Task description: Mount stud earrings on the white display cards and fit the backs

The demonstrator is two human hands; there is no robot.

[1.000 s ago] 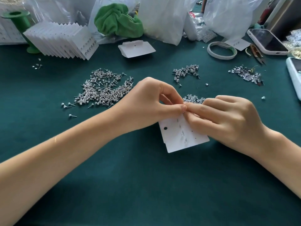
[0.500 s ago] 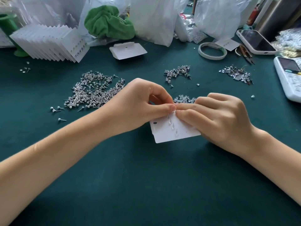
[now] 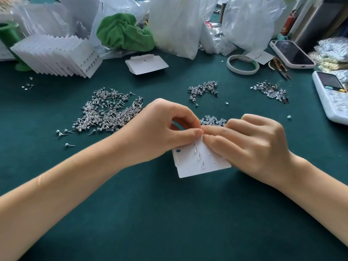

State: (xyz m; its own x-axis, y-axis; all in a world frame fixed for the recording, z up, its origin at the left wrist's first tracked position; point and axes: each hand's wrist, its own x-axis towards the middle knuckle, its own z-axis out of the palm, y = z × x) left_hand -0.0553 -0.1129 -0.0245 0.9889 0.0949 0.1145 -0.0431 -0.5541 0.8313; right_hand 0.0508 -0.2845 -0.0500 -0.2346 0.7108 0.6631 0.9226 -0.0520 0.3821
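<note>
Two hands meet at the far edge of a white display card (image 3: 190,166) near the middle of the green felt worktop (image 3: 169,223). The flat, rectangular card lies with its back up, one corner toward the near edge, a punched hole by its left edge. Four stud posts (image 3: 199,156) stand through it in a row running from the fingertips toward the near edge, each capped by a clear, rounded back. The left hand (image 3: 160,129) pinches thumb and forefinger narrowly at the top of that row; what sits between them is too small to tell. The right hand (image 3: 252,142) curls its fingers over the card's far right corner, thumb and forefinger closed tight against the left fingertips. Just beyond the knuckles lies a small heap of clear backs (image 3: 212,120). A wide scatter of silver stud earrings (image 3: 109,112) glints to the left. Filled cards (image 3: 56,55) stand fanned near the far left corner, beside a crumpled green cloth (image 3: 122,32).
</note>
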